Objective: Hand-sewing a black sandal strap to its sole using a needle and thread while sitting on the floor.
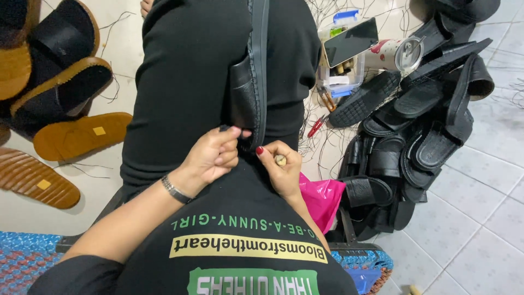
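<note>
The left hand (pixel 214 155) is pinching the black sandal's (pixel 250 90) edge — steadying it — while the right hand (pixel 281 170) is closing on what looks like a small wooden-handled tool (pixel 280 160).

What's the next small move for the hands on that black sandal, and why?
Probably drive the tool in the right hand into the sandal edge. The left hand pinches the near end, the sandal stands upright on the lap, and the tool's tip sits hidden beside that pinch.
</note>
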